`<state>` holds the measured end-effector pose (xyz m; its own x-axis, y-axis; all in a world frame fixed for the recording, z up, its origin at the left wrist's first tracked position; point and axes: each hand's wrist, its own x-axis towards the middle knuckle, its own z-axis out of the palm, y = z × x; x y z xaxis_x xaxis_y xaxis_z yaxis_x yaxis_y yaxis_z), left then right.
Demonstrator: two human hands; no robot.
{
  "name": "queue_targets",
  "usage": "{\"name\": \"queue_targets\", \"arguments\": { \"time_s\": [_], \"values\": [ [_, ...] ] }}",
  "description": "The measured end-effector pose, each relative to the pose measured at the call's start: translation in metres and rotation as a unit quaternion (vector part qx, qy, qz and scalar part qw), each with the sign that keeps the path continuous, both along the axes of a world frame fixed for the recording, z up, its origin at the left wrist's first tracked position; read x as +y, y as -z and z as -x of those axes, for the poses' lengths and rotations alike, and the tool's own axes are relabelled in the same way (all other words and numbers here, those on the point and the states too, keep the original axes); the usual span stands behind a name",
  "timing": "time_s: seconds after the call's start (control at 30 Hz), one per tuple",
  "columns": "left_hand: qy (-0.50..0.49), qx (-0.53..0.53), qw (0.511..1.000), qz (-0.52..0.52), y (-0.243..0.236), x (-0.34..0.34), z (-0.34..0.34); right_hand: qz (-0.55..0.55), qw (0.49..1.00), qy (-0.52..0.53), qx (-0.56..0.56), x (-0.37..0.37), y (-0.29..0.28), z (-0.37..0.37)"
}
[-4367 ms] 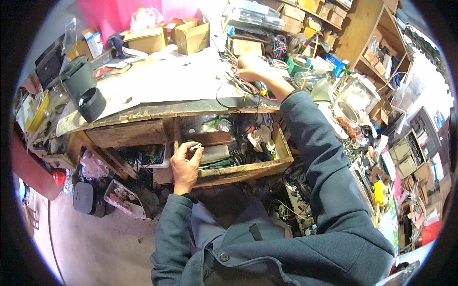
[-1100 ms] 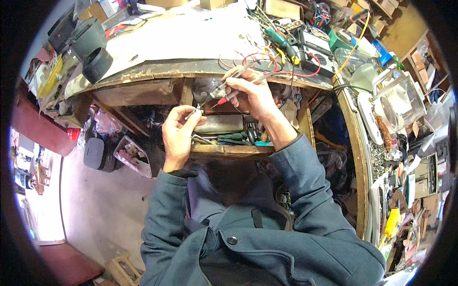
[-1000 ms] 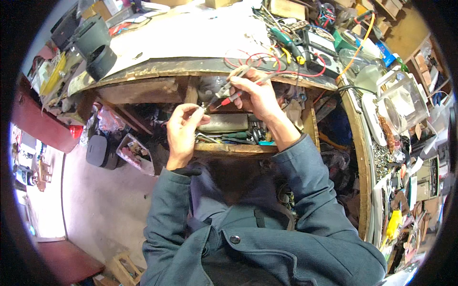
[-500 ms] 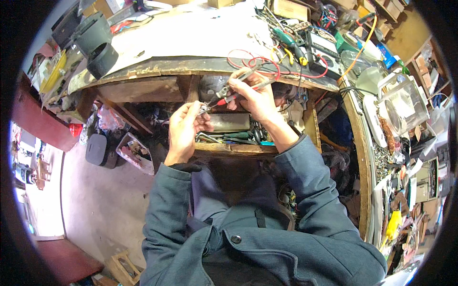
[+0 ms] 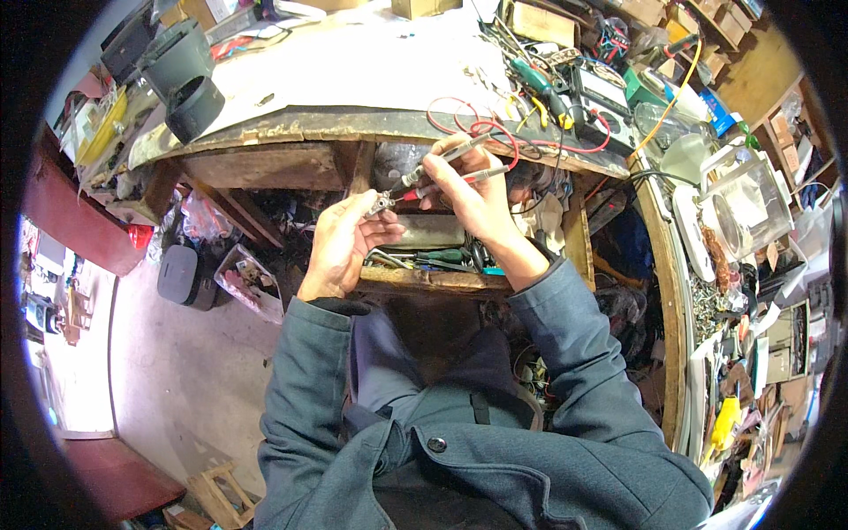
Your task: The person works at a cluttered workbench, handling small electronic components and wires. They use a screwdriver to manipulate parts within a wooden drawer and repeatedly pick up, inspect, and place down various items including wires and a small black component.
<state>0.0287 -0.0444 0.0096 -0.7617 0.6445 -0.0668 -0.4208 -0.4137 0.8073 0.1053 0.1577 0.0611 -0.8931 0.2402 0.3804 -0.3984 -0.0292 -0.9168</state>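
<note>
My left hand point(image 5: 340, 243) pinches a small silvery metal part point(image 5: 380, 208) between thumb and forefinger, its other fingers curled loosely below. Two pen-shaped test probes are gripped together in my right hand point(image 5: 473, 194): a red probe point(image 5: 419, 193) and a dark-tipped probe point(image 5: 410, 179) with a greyish handle. Both probe tips point left and down at the metal part. They look close to it or touching it; the contact is too small to make out. A red test lead point(image 5: 500, 131) loops from the probes over the bench edge.
Beneath my hands an open drawer, its wooden front point(image 5: 433, 280) toward me, holds several tools. White sheeting covers the bench point(image 5: 344, 75). A green-handled tool point(image 5: 532, 78), cables and boxes crowd its right side. Black pipe-like pieces point(image 5: 193, 108) stand at left.
My left hand has shifted slightly right and turned a little. The two probes have tilted and their tips now sit nearer the metal part.
</note>
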Motion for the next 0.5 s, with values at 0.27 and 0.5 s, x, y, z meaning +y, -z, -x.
{"name": "queue_targets", "arguments": {
  "time_s": [0.27,0.5],
  "values": [
    [0.032,-0.028,0.999,-0.029,0.002,-0.007,0.002,-0.008,0.999,0.031,0.001,-0.005,0.002,-0.002],
    [0.038,-0.025,0.999,0.009,0.001,-0.003,0.006,-0.02,0.999,-0.005,0.035,0.0,0.006,0.002]
  ]
}}
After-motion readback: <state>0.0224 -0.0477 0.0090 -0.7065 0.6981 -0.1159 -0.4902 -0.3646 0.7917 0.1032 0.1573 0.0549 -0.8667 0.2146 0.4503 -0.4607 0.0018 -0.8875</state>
